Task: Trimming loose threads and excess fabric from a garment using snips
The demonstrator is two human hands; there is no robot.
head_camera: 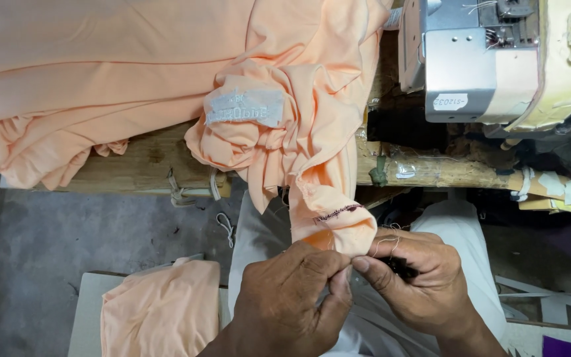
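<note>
A peach-coloured garment (pixel 285 125) hangs off the wooden table edge (pixel 140 168) down toward my lap. Its lower end (pixel 335 221) carries a dark line of stitching and loose threads. My left hand (pixel 292 294) and my right hand (pixel 418 277) meet just under that end, thumbs and forefingers pinched on the fabric edge. A pale thread loops over my right forefinger. A white sewn-on label (pixel 246 109) shows on the bunched part of the garment.
A grey sewing machine (pixel 477 59) with yellowed padding stands at the upper right on the table. More peach fabric (pixel 67 79) covers the table's left. Another folded peach piece (pixel 160 311) lies on a low surface at lower left, above a grey floor (pixel 34 231).
</note>
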